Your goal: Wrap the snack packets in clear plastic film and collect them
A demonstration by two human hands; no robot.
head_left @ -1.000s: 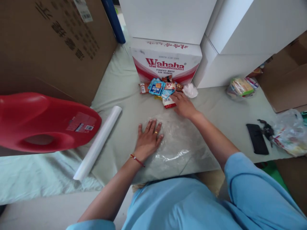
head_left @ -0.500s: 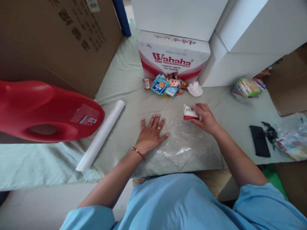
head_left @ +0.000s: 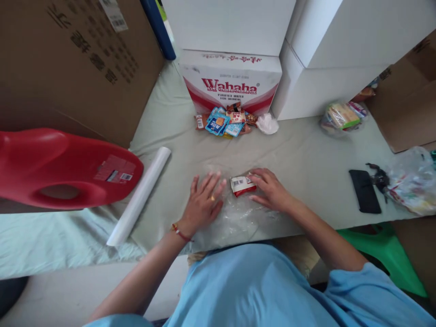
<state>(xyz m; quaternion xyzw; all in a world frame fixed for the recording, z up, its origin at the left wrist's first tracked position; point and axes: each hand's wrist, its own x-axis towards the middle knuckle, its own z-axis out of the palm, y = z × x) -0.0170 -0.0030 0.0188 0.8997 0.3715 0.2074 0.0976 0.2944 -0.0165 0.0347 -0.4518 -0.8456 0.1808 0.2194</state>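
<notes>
A thin sheet of clear plastic film point(head_left: 235, 218) lies crinkled on the cloth-covered table. On the film sits a small white-and-red packet point(head_left: 242, 185) with a barcode. The fingers and thumb of my right hand point(head_left: 270, 190) close around the packet's right end and partly cover it. To its left, my left hand point(head_left: 202, 202) is palm down with spread fingers, over the film's left part; whether it presses on the film I cannot tell. A white roll point(head_left: 139, 195) lies left of my left hand.
Snack packets point(head_left: 221, 121) and a crumpled white bag point(head_left: 267, 123) lie before the Wahaha carton point(head_left: 231, 86). A red jug point(head_left: 78, 170) lies on the left. On the right are a black phone point(head_left: 365, 190), a plastic bag point(head_left: 412, 181) and bagged snacks point(head_left: 342, 118).
My right hand has brought the packet left and nearer to me, down onto the film. My left hand has shifted slightly. The camera view has turned a little to the right.
</notes>
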